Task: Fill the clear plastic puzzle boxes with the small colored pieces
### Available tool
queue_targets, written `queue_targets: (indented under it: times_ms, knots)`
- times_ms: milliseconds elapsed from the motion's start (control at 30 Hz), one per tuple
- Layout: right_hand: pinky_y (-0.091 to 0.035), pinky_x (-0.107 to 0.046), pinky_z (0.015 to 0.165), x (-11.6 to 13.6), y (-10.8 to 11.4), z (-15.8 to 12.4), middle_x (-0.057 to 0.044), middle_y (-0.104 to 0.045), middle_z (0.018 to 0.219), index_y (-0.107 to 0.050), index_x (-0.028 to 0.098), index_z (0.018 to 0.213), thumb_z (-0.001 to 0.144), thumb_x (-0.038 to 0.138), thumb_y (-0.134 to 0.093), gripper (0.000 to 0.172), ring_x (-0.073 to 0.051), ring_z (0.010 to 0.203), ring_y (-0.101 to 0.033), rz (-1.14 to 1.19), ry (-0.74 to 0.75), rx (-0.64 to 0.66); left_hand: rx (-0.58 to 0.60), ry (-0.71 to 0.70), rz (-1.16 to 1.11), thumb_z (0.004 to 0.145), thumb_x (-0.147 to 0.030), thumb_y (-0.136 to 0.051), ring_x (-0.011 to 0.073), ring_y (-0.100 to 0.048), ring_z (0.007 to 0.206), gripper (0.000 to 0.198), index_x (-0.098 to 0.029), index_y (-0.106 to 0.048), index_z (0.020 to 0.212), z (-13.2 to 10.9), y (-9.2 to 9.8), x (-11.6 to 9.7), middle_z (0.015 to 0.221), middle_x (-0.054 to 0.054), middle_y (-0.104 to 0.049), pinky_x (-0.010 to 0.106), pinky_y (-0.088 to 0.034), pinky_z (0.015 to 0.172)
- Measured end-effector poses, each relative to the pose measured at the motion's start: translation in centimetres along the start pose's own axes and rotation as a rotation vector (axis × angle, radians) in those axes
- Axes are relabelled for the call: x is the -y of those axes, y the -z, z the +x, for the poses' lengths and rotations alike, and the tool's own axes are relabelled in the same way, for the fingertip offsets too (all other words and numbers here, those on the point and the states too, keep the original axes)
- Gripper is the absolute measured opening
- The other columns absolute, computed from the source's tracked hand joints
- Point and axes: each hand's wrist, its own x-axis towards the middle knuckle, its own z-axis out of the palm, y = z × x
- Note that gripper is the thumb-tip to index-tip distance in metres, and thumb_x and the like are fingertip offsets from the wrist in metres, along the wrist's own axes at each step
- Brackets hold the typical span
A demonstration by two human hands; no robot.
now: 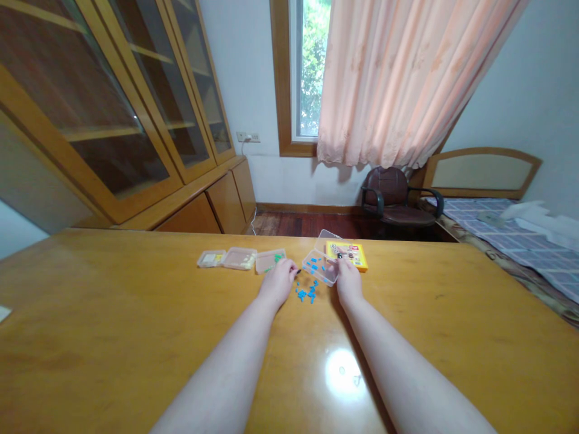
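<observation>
The right hand grips the small clear plastic box, tilted. Tiny blue pieces lie on the wooden desk just beside the left hand — curled, something dark at its fingertips, its hold unclear. Emptying looks underway — picking up pieces calls for a fine pinch.

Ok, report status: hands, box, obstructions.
Left hand curled by the loose blue pieces, grip unclear. Right hand holds tilted clear box, lid open. Three small boxes left, yellow card behind; nothing blocking.
</observation>
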Motion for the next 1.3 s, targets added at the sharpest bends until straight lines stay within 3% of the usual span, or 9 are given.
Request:
queue_targets:
  times_ms: [200,333,400,500,633,900,1100,1300]
  knots:
    - [-0.039,-0.026,0.057,-0.6,0.1,0.4,-0.001,-0.060,0.056,-0.057,0.019,0.058,0.070,0.043,-0.050,0.028,-0.015,0.054,-0.051,0.023,-0.007,-0.003,-0.277,0.103,-0.049,0.085,-0.022,-0.042,0.0182,-0.052,0.086,0.012,-0.019,-0.053,0.083,-0.1,1.6,0.0,0.089,0.005,-0.056,0.029,-0.041,0.077]
    - [-0.040,-0.027,0.056,-0.8,0.0,0.4,-0.001,-0.060,0.056,-0.059,0.018,0.060,0.069,0.046,-0.051,0.030,-0.016,0.054,-0.052,-0.020,-0.007,0.070,-0.444,0.104,-0.120,0.086,-0.024,-0.041,0.0185,-0.051,0.089,0.012,-0.019,-0.052,0.085,-0.5,2.5,-0.3,0.090,0.007,-0.056,0.030,-0.041,0.080]
    - [-0.040,-0.027,0.055,-0.7,-0.1,0.2,-0.001,-0.059,0.055,-0.060,0.018,0.061,0.068,0.045,-0.052,0.030,-0.016,0.054,-0.052,-0.064,0.005,0.133,-0.418,0.027,-0.168,0.086,-0.024,-0.042,0.0170,-0.052,0.087,0.012,-0.019,-0.053,0.085,-0.6,2.5,-0.5,0.089,0.006,-0.057,0.029,-0.042,0.080]
    - [-0.038,-0.025,0.055,-0.4,-0.2,-0.1,0.001,-0.056,0.052,-0.060,0.018,0.060,0.069,0.043,-0.051,0.028,-0.015,0.054,-0.051,-0.138,0.063,0.170,-0.247,-0.122,-0.219,0.085,-0.026,-0.045,0.0152,-0.052,0.087,0.012,-0.019,-0.055,0.082,-0.7,2.1,-1.0,0.086,0.003,-0.058,0.028,-0.042,0.081]
    - [-0.037,-0.024,0.054,-0.2,-0.3,-0.3,0.001,-0.056,0.053,-0.062,0.018,0.061,0.068,0.042,-0.051,0.028,-0.015,0.054,-0.050,-0.127,0.053,0.160,-0.072,-0.178,-0.215,0.084,-0.029,-0.048,0.0144,-0.053,0.086,0.014,-0.019,-0.058,0.083,-0.6,1.7,-1.4,0.087,0.002,-0.060,0.027,-0.042,0.081]
    - [-0.036,-0.024,0.055,-0.4,-0.2,-0.1,0.002,-0.055,0.053,-0.061,0.018,0.059,0.069,0.042,-0.050,0.028,-0.014,0.055,-0.048,-0.155,0.086,0.184,-0.015,-0.242,-0.188,0.082,-0.032,-0.052,0.0138,-0.055,0.083,0.015,-0.020,-0.061,0.085,-0.7,1.7,-1.7,0.086,0.002,-0.062,0.026,-0.043,0.079]
    - [-0.038,-0.025,0.055,-0.3,-0.3,-0.2,0.001,-0.058,0.055,-0.061,0.018,0.063,0.068,0.044,-0.051,0.028,-0.015,0.053,-0.049,-0.069,0.021,0.129,-0.049,-0.270,-0.202,0.085,-0.028,-0.046,0.0161,-0.052,0.098,0.021,-0.020,-0.056,0.101,-0.9,1.9,-1.8,0.103,0.004,-0.058,0.030,-0.041,0.088]
    - [-0.038,-0.026,0.054,-0.3,-0.1,0.1,-0.001,-0.060,0.057,-0.056,0.019,0.058,0.069,0.044,-0.050,0.028,-0.015,0.052,-0.050,0.047,-0.014,0.006,-0.118,-0.075,-0.155,0.082,-0.019,-0.042,0.0175,-0.052,0.100,0.024,-0.018,-0.050,0.105,-0.6,1.4,-1.0,0.105,0.006,-0.055,0.030,-0.042,0.087]
